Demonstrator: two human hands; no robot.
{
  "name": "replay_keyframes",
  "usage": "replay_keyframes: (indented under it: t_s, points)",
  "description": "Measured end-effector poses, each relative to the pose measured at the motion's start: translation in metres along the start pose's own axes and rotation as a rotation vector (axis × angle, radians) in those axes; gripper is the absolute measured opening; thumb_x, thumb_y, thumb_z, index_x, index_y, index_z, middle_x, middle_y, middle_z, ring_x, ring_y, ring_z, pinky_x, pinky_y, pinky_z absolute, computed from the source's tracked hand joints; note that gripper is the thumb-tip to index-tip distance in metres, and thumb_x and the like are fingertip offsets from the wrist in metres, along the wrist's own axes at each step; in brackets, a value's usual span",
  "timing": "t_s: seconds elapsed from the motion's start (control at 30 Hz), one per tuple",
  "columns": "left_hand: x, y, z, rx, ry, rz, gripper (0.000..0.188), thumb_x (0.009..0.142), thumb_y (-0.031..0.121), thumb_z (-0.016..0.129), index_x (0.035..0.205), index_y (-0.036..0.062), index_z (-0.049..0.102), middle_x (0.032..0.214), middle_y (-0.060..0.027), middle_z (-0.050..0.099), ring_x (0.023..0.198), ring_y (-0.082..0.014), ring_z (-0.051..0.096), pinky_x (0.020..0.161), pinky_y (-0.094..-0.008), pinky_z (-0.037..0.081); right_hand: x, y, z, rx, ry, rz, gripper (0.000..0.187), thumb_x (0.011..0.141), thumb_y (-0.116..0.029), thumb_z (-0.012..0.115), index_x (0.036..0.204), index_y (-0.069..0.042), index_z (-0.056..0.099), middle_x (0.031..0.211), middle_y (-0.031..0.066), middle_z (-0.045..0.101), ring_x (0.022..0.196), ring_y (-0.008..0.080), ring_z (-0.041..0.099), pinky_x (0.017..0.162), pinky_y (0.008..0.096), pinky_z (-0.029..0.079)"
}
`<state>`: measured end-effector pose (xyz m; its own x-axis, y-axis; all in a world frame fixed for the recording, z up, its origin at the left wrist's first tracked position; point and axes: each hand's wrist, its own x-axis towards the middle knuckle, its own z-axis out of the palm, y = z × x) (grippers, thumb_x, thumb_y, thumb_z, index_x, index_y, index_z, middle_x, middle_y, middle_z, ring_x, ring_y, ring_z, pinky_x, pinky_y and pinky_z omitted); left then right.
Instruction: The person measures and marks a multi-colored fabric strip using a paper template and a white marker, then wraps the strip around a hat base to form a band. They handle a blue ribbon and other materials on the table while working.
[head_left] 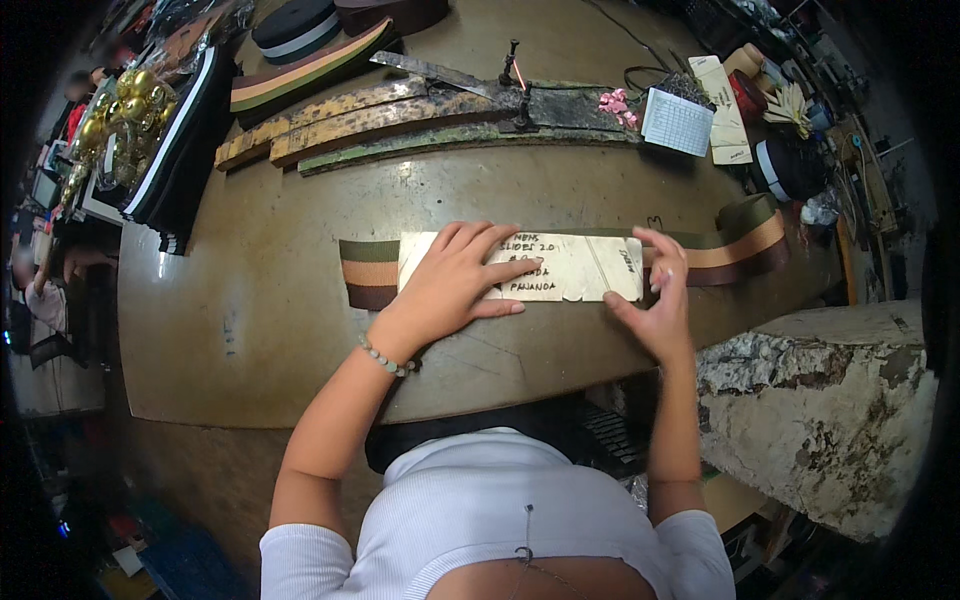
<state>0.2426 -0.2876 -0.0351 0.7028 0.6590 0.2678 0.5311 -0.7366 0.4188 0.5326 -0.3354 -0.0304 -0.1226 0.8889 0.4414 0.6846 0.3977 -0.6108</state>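
A long cream card template with handwriting lies across a webbing strap striped green, tan and dark brown. My left hand rests flat on the card's left part, fingers spread, pressing it down. At its right end, my right hand holds the card across its width, thumb at the lower edge and index finger at the upper corner; the other fingers are partly curled. The strap sticks out past the left end, and its right part curves up off the table. Most of its middle is hidden under the card.
Behind the strap lies a worn wooden jig with a metal blade. A striped strap bundle and black-and-white webbing are at left. A paper sheet, pink scraps and a black roll lie at right.
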Motion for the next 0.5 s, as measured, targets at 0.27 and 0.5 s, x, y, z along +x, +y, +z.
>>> replay_keyframes:
  t_s: [0.27,0.5]
  points:
    - [-0.065,0.021,-0.022,0.276,0.173,-0.478,0.044,0.087,0.038,0.067,0.125,0.0165,0.064,0.143,-0.0168,0.044,0.13,-0.0414,0.041,0.111,-0.0515,0.031,0.022,0.027,-0.011,-0.166,-0.402,0.105,0.097,0.054,-0.032,0.091,0.14,-0.014,0.048,0.12,0.0153,0.052,0.121,0.0346,0.044,0.103,0.0425,0.036]
    - [-0.099,0.021,-0.015,0.136,0.506,-0.842,0.046,0.084,0.026,0.074,0.121,0.0029,0.063,0.137,-0.0218,0.046,0.128,-0.0405,0.039,0.109,-0.0476,0.034,0.029,0.015,0.005,-0.253,-0.448,0.048,0.082,0.058,-0.031,0.09,0.128,-0.009,0.053,0.122,0.0142,0.055,0.121,0.0352,0.044,0.104,0.0439,0.035]
